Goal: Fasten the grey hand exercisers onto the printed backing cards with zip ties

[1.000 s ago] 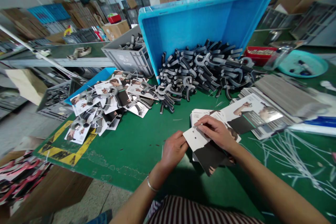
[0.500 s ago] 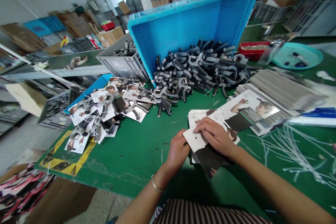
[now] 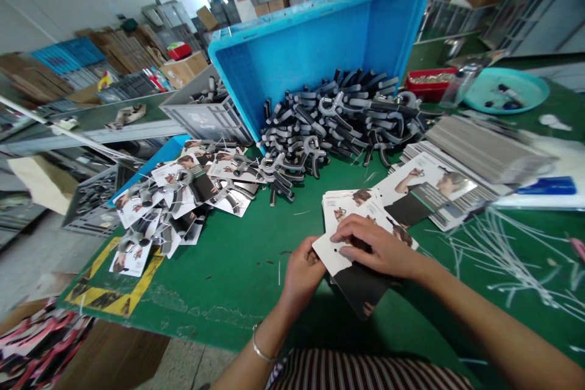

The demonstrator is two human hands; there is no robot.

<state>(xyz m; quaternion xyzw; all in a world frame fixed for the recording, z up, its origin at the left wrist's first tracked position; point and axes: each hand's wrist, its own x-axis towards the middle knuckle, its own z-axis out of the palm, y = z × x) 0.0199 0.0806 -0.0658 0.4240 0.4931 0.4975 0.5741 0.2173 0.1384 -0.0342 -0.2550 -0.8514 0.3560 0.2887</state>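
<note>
A printed card (image 3: 361, 286), white above and dark below with small holes, lies tilted over a card stack (image 3: 350, 200) near the table's front edge. My left hand (image 3: 304, 271) is closed on the card's left edge, the thumb out of clear sight. Over the card's upper part rests my right hand (image 3: 377, 247), its fingers apart and bent, fingertips touching the surface beside a hole. Beyond the hands sits a heap of grey and black hand grips (image 3: 338, 116). At the left, hand grips on printed cards (image 3: 183, 189) lie in a pile.
Behind the heap a blue crate (image 3: 315, 42) is tipped on its side. More card stacks (image 3: 484, 152), white ties (image 3: 507, 256), a red box (image 3: 429, 84) and a turquoise tray (image 3: 534, 88) are at the right. A grey crate (image 3: 205, 119) stands behind left. A person's head shows beyond.
The view has shifted slightly. My right hand's fingers have spread a little on the card, uncovering more of its upper part. My left hand keeps its hold.
</note>
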